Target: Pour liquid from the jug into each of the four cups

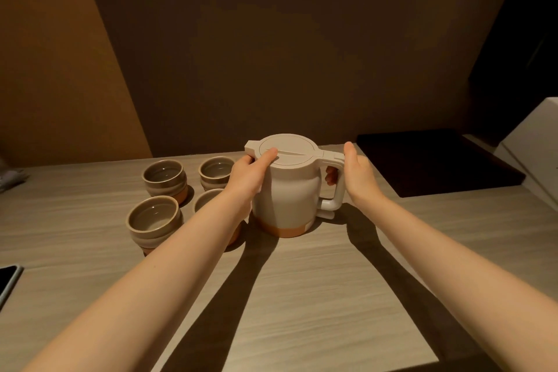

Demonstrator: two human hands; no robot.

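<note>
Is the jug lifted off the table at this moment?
No. The jug stands upright with its orange base on the table, the left hand at its lid and the right hand at its handle.

Four glazed cups (164, 176) (216, 171) (153, 218) (208, 200) grouped at left on one wooden table (302, 296); one lidded jug (288, 190) at centre between two hands (247, 175) (359, 175); one dark tray (437, 160) far right; one phone (7, 281) near left
</note>
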